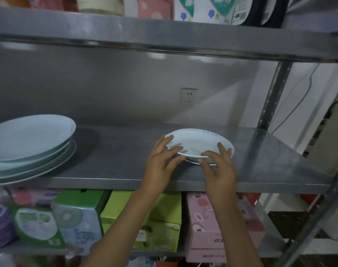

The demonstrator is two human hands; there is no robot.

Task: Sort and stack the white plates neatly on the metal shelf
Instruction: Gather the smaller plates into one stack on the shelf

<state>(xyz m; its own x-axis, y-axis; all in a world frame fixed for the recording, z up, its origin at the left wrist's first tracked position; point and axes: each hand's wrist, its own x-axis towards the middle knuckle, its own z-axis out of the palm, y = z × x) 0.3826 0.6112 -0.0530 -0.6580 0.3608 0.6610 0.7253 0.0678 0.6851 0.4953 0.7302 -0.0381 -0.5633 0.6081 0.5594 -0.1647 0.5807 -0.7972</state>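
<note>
Head view: the left hand and the right hand grip the near rim of a small white oval ceramic plate, fingers over the top edge, one hand at each side. The plate sits on another small white plate, whose edge shows just beneath it, right of centre on the grey metal shelf. A stack of large white round plates stands at the shelf's left end, well apart from the hands. Coloured cardboard boxes fill the shelf below.
</note>
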